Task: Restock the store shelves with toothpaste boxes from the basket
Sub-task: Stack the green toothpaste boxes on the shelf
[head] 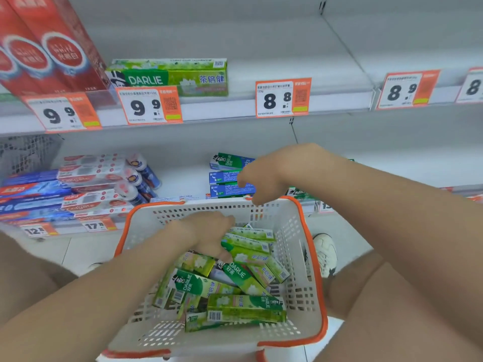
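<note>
Toothpaste boxes (235, 283) in basket (295, 257), top box (248, 235) against left fingers (222, 226), grip unclear; right fingers (248, 178) loose, empty, above rim.

Green Darlie toothpaste boxes (245, 308) lie jumbled in the white, orange-rimmed basket (298, 293) at 6 o'clock, with another box (170, 77) lying lengthwise on the shelf (287, 61) at 11.

The basket (295, 226) is matt white perforated plastic with a smooth orange plastic rim, the toothpaste boxes (245, 307) are glossy printed cardboard, the shelf (287, 61) looks like smooth, matt, white-painted metal, and the price tags (283, 97) are printed paper.
</note>
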